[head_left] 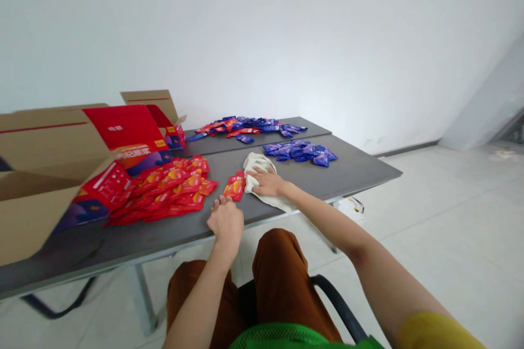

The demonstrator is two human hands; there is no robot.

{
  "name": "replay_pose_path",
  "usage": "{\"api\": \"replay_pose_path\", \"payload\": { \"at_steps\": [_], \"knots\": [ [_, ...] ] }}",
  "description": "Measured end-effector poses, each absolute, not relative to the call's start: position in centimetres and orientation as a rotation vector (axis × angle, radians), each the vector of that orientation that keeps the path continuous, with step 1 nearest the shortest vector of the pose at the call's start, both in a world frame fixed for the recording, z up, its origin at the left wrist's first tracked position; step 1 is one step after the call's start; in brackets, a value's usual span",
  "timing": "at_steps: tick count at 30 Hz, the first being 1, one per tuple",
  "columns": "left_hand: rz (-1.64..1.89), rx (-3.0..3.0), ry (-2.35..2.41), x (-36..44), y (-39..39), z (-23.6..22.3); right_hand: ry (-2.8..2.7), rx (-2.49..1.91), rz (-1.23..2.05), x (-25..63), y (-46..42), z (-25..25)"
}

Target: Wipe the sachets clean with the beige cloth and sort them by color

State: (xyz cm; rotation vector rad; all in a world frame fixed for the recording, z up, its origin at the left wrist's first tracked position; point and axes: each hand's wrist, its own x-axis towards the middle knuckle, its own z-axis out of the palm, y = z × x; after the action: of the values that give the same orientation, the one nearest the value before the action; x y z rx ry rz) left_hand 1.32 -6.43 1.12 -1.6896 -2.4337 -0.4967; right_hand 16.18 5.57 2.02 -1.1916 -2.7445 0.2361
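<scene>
My right hand (268,181) lies flat with its fingers spread on a crumpled off-white cloth (254,162). Part of the cloth hangs toward the table's front edge. Just left of the cloth, a red foil packet (234,186) rests on the dark table. My left hand (226,221) is closed at the packet's near corner, its fingers curled over that corner. Further left spreads a heap of similar red packets (176,188). Beyond the cloth, to the right, is a pile of blue-purple packets (301,151).
A large open cardboard box (36,161) stands at the left, flaps out, beside a red and blue printed carton (126,133). Mixed red and blue packets (249,125) lie along the back of the dark table (352,161), near the wall. A chair arm (339,305) is by my right leg.
</scene>
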Motion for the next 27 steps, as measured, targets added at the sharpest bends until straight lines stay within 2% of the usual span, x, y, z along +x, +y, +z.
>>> {"api": "replay_pose_path", "payload": {
  "at_steps": [4,7,11,17,27],
  "knots": [
    [-0.498,-1.677,-2.484,1.5,-6.4,2.6,-2.646,-1.376,0.162,18.8,3.7,1.8],
    [-0.519,-1.797,-2.163,1.2,-6.3,2.0,-2.624,-1.398,0.15,20.0,2.2,1.5],
    [-0.328,-2.123,-1.896,0.3,-5.2,0.0,-2.608,-1.403,0.14,20.4,1.5,1.5],
    [-0.026,-2.051,-2.092,-0.5,-0.7,0.4,-2.575,-1.418,0.14,20.1,1.6,1.5],
    [0.015,-1.884,-2.38,-1.5,7.5,1.2,-2.561,-1.415,0.123,20.4,1.6,1.3]
  ]
}}
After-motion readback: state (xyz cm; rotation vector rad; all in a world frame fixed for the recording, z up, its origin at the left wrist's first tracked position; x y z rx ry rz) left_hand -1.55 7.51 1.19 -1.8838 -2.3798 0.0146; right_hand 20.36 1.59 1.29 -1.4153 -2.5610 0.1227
